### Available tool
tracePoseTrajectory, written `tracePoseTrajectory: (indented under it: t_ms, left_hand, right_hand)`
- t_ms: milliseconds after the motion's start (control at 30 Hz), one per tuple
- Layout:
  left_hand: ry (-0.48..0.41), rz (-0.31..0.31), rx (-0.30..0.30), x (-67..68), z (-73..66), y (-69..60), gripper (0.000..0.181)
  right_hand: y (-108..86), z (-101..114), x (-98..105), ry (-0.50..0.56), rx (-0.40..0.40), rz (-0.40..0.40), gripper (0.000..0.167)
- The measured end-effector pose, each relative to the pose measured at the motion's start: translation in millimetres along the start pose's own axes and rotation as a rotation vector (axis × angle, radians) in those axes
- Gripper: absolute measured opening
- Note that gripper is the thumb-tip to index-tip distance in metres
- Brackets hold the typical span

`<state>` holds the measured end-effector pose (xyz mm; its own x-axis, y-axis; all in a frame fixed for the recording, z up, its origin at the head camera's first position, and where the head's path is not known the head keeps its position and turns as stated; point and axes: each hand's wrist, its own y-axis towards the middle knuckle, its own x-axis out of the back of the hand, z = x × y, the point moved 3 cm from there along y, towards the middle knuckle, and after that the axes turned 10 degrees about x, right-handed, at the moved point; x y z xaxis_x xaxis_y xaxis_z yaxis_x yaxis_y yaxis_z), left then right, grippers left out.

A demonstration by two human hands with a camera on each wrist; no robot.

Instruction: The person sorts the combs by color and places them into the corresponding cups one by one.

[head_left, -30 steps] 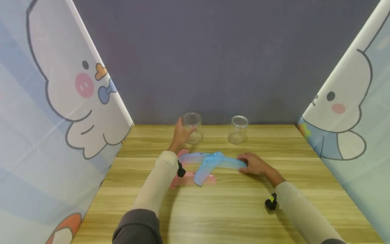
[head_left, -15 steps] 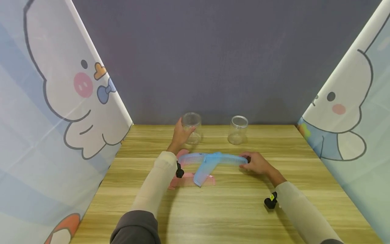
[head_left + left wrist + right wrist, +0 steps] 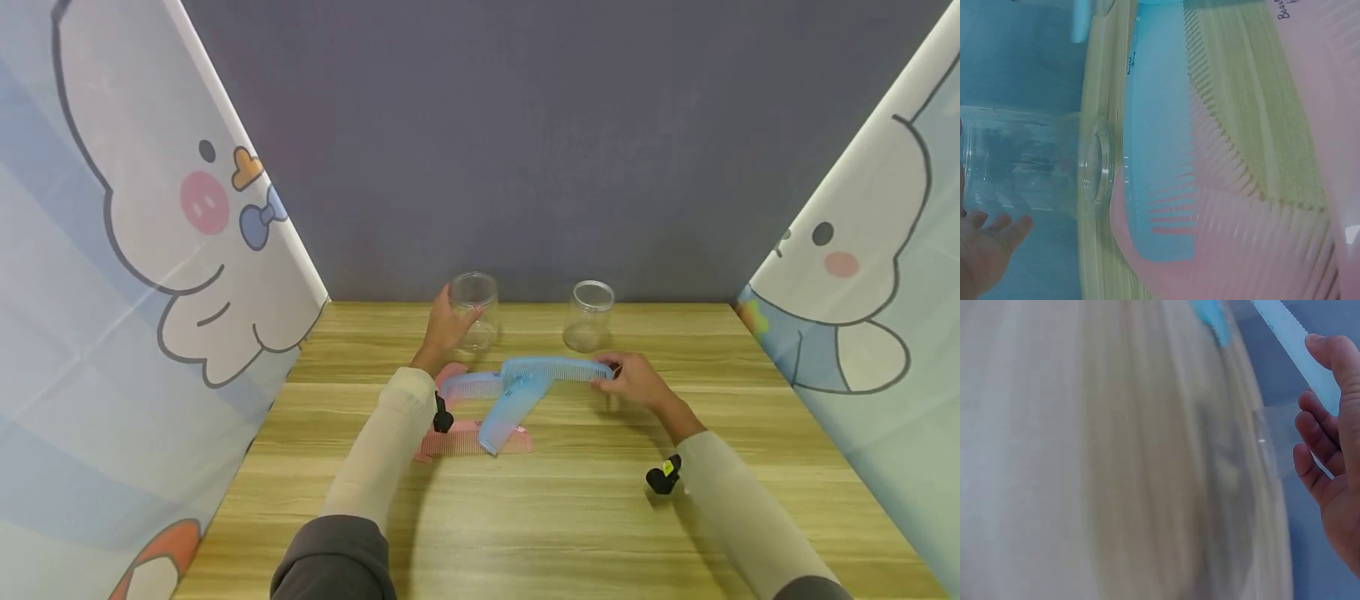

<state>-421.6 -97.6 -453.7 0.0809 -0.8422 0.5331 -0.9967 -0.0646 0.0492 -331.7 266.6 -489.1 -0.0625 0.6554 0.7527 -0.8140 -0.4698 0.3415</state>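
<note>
At the back left of the table, the left hand (image 3: pixel 444 329) grips the side of a clear jar (image 3: pixel 478 312), which stands upright. The right hand (image 3: pixel 633 382) pinches the right end of a blue comb (image 3: pixel 555 368), raised a little over the table; the right wrist view shows this comb (image 3: pixel 1300 353) between thumb and fingers. Beneath and beside it lie another blue comb (image 3: pixel 512 415), slanted, and a blue-violet comb (image 3: pixel 471 387). Pink combs (image 3: pixel 457 440) lie under these, partly covered. In the left wrist view the left hand (image 3: pixel 988 250) is beside the jar (image 3: pixel 1029 165).
A second clear jar (image 3: pixel 588 317) stands upright at the back, right of the first. A dark grey panel (image 3: pixel 525 150) rises behind the table (image 3: pixel 570 517). Printed cartoon sheets flank both sides.
The right hand has lifted the blue comb off the others and moved it slightly away from the body. The left hand has stayed at its jar.
</note>
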Motion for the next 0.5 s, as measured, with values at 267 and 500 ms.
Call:
tracePoseTrajectory:
  t_ms: [267,500]
  left_hand:
    - [0.005,0.005,-0.011,-0.1,-2.3,0.1,0.095]
    - [-0.004,0.015,-0.018,1.5,-1.3,-0.1,0.094]
  right_hand:
    - [19.5,10.8,27.5,-0.034,0.017,-0.046,0.042]
    - [42.4,21.7,43.7,-0.071,0.033,-0.095,0.043]
